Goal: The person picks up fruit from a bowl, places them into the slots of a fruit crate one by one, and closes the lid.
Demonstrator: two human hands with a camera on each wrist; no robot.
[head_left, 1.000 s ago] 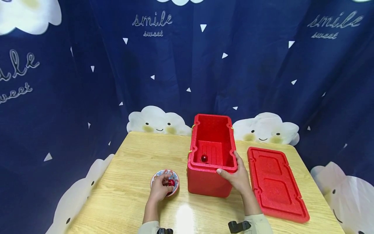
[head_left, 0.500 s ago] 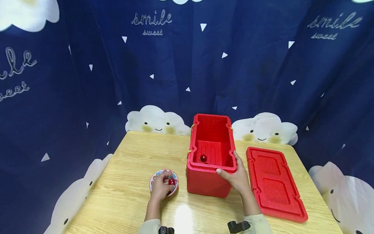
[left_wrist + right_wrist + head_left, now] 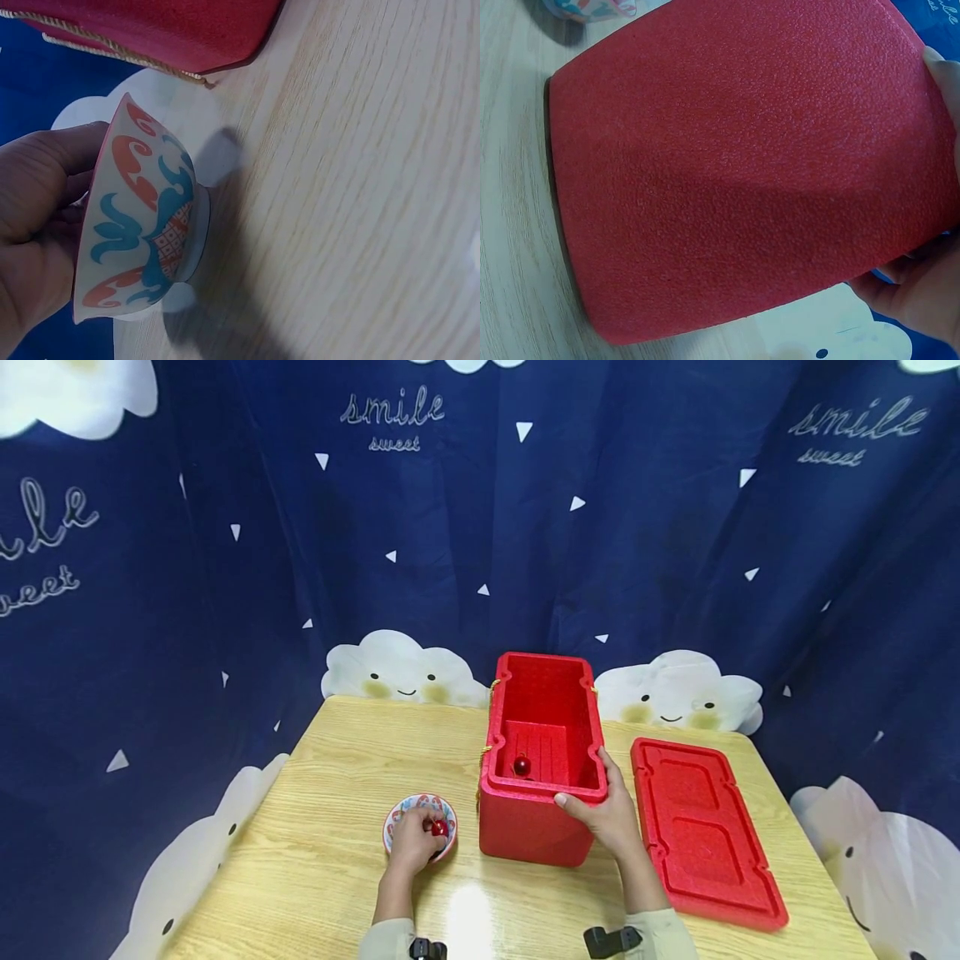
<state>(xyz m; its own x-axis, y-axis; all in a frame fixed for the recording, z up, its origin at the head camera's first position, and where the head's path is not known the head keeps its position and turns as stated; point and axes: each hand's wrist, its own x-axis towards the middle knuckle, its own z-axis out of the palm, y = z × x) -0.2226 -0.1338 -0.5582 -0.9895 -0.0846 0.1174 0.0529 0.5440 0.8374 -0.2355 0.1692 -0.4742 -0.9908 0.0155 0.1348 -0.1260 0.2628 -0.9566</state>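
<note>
Head and wrist views of two hands at a table (image 3: 300,868). The left hand (image 3: 412,845) reaches into the bowl (image 3: 142,210) with bent fingers; a red cherry (image 3: 439,828) sits in the bowl between thumb and fingertips. Whether these pinch the cherry cannot be told (from the left wrist, the bowl's wall hides the fingertips). The bowl, white with orange and blue-green figures, stands upright on its foot, to the left of the red box (image 3: 536,827) and apart from it. The right hand (image 3: 611,814) grasps the box at its near right corner, thumb over the near rim, fingers along the right side. The box stands upright and open-topped; a second cherry (image 3: 522,765) lies inside on the floor, toward the near left. A golden cord (image 3: 486,750) runs along the left side of the box. The red lid (image 3: 708,831) lies flat on the table, to the right of the box. Behind hangs a dark blue curtain (image 3: 435,527) printed with clouds, triangles and lettering. Both sleeves (image 3: 386,941) are pale.
</note>
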